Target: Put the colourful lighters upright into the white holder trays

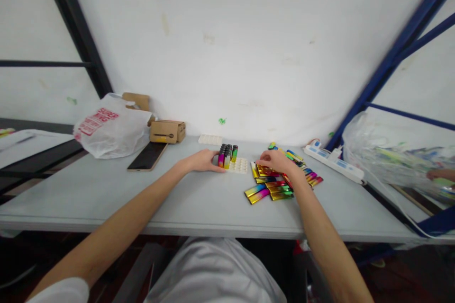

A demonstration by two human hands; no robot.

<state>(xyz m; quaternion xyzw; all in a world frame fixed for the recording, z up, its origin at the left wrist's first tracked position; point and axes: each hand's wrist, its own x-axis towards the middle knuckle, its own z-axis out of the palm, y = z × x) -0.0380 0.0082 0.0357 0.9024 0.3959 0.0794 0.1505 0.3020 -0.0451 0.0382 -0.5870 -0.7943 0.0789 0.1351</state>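
My left hand (pixel 203 160) wraps its thumb and fingers around the left end of a white tray (pixel 241 165) with round holes. Several shiny coloured sticks with black tops, which look like lighters (pixel 226 157), stand upright in that end of the tray. On the right, my right hand (pixel 276 161) is curled over a loose pile of the same metallic lighters (pixel 280 189), lying flat in gold, red, green and purple. Its fingertips bend down at the pile's left part; what they grip, if anything, is hidden.
A second white tray (pixel 210 139) lies by the wall. Farther left are a phone (pixel 147 156), a cardboard box (pixel 167 131) and a white plastic bag (pixel 112 125). A power strip (pixel 334 163) with a cable lies right, near a clear bag (pixel 387 151). Another person's hand (pixel 441 174) shows far right.
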